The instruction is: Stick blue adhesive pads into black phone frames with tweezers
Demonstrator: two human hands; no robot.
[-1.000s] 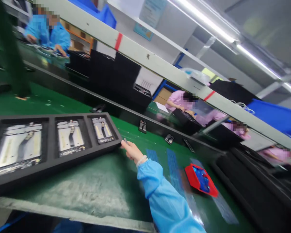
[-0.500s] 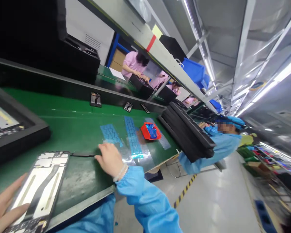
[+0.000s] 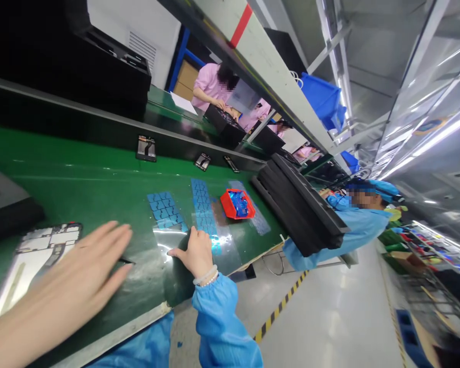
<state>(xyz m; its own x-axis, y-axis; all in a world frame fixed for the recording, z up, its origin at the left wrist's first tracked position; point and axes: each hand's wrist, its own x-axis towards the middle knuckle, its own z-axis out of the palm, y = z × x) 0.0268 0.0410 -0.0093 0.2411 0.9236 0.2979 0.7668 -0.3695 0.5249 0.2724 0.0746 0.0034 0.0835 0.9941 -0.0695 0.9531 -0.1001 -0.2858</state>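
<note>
My left hand stretches flat over an opened phone, its fingers extended and holding nothing. It hides much of the phone, which shows white inner panels and a dark flex strip. The end of a thin dark tool pokes out beside my left fingers; the rest is covered. My right hand is at the edge of a clear film sheet that bears blue stickers. Its thumb is spread away from its fingers. Just beyond lies a second strip of blue stickers.
A red bin holds blue pieces. Black foam trays are stacked at the bench's right end. Small phone parts lie along the back ledge. A dark tray sits at left. A co-worker in blue is beyond the stack.
My left hand has left the phone's side and come rightward over it. My right hand has let go of the thin dark tool and moved right to the film sheet. The view has shifted.
</note>
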